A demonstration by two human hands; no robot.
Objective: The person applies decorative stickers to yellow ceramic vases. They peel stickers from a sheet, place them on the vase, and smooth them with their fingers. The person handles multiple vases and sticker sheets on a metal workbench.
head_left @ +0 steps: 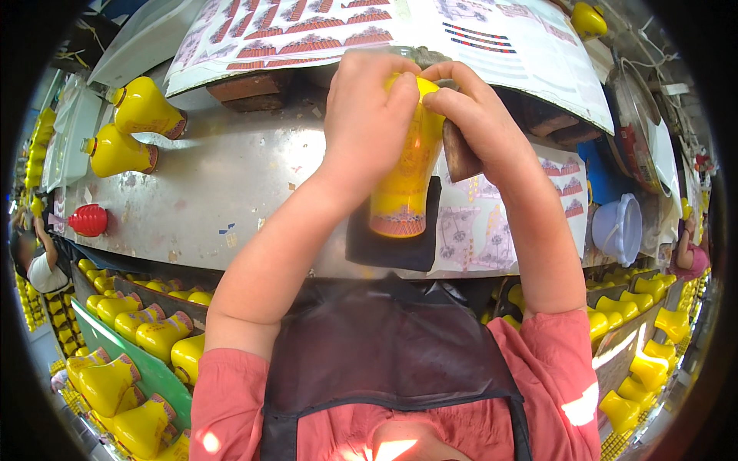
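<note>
A yellow ceramic vase (405, 180) lies on a folded dark cloth (392, 250), its patterned foot toward me and its narrower end away. Wrapped round the far part of the vase is my left hand (371, 107), fingers curled over it. My right hand (478, 115) is closed beside the same end, with thumb and forefinger against the yellow surface. A brown flat piece (461, 152), like a scraper blade, sticks out below the right palm and seems held by the curled fingers. The vase's far end is mostly hidden by both hands.
Two yellow vases (146, 107) lie at the left of the metal table (200, 192), near a red squeeze bottle (88, 220). Printed decal sheets (307, 31) cover a raised board on bricks (250, 91). A lilac bucket (617, 229) stands right. Many yellow vases (165, 336) fill racks below.
</note>
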